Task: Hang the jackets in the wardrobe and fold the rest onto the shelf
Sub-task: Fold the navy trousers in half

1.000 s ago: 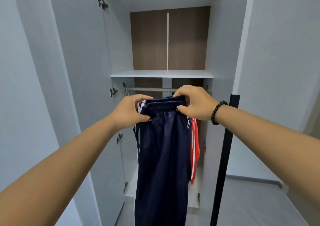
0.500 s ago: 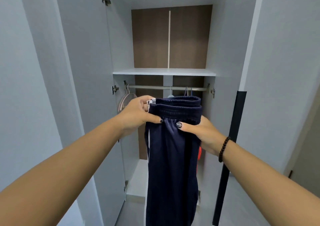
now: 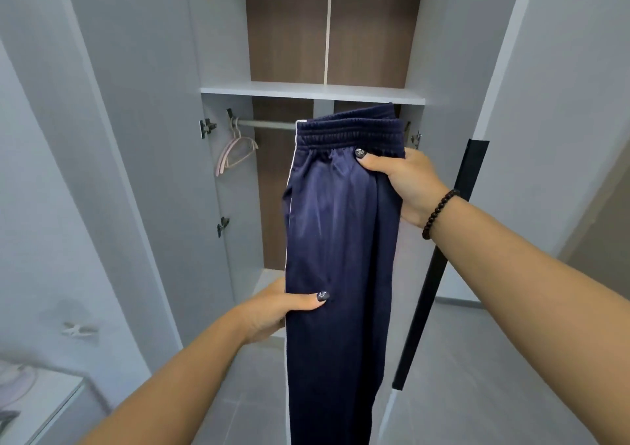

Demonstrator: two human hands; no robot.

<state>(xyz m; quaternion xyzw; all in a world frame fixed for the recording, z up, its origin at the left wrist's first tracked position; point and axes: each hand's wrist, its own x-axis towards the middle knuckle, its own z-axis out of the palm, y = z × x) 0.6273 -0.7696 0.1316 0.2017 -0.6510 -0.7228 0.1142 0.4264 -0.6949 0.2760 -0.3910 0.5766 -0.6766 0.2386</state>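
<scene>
Right hand (image 3: 409, 185) pinches the navy trousers (image 3: 341, 240) at the waistband, left hand (image 3: 272, 308) grips mid-leg — best fold there, edges aligned, before shelving.

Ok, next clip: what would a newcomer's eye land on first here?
The navy track pants hang mid-frame in front of the open wardrobe. The right hand grips them just under the waistband and the left hand pinches their left edge lower down. Behind them are a bare white shelf and, at the rail's left end, pale pink hangers.
</scene>
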